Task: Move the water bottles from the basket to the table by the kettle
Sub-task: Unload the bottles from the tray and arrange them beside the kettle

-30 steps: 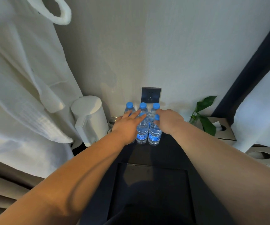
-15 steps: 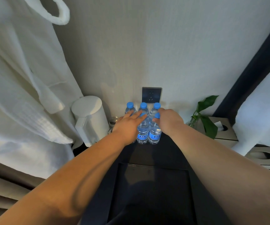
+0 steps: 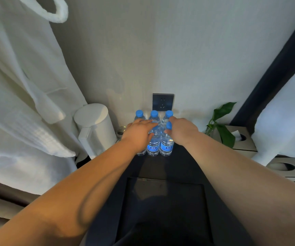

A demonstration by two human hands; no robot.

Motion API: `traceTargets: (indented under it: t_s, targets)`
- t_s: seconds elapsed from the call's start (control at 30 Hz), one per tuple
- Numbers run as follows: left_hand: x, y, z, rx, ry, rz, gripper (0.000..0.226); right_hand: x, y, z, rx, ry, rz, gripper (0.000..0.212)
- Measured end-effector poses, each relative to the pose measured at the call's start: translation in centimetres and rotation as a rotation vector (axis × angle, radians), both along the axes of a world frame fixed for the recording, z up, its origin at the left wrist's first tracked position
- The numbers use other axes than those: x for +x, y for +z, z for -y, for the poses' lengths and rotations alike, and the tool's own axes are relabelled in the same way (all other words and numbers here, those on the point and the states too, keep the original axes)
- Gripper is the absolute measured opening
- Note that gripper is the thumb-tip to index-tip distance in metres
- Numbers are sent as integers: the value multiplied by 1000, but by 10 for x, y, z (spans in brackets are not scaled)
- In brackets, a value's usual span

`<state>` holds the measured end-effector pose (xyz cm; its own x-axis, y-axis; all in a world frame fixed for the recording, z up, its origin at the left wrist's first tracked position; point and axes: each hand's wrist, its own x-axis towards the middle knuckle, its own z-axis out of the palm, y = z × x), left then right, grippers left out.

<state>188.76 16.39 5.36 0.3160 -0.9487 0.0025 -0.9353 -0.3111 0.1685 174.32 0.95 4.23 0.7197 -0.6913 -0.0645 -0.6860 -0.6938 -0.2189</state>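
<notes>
Several clear water bottles (image 3: 153, 139) with blue caps and blue labels stand in two rows on the dark table (image 3: 182, 162), right of the white kettle (image 3: 95, 126). My left hand (image 3: 137, 134) lies flat over the front-left bottle, fingers stretched toward the back row. My right hand (image 3: 182, 132) is curled around the neck of the front-right bottle (image 3: 167, 141), whose cap shows by my thumb. The dark rectangular basket (image 3: 161, 180) sits below my arms, and its inside looks dark and bare.
A white bathrobe (image 3: 19, 103) hangs at the left, against the kettle. A dark wall socket (image 3: 163, 102) is behind the bottles. A small glass (image 3: 121, 130) stands between kettle and bottles. A green plant (image 3: 221, 125) and tissue boxes (image 3: 240, 139) are at the right.
</notes>
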Motion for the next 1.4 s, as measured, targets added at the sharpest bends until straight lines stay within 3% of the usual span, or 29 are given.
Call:
traceTargets:
  t_s: [0.43,0.67,0.83,1.13,1.4]
  targets:
    - [13,1,27,80,81,-94,40,0,-4,3,44,-1,34,45]
    - [14,-11,28,20,80,-151,37,-2,-1,1,70,12,40,42]
    - [13,-15,22,-36,64,-133,44,-4,-3,0,101,2,60,41]
    - [16,-15,2,-128,-26,-8,64,-25,-11,-10,120,-38,171,60]
    - [15,1,17,1,33,-17,48,-7,13,-13,23,17,8,39]
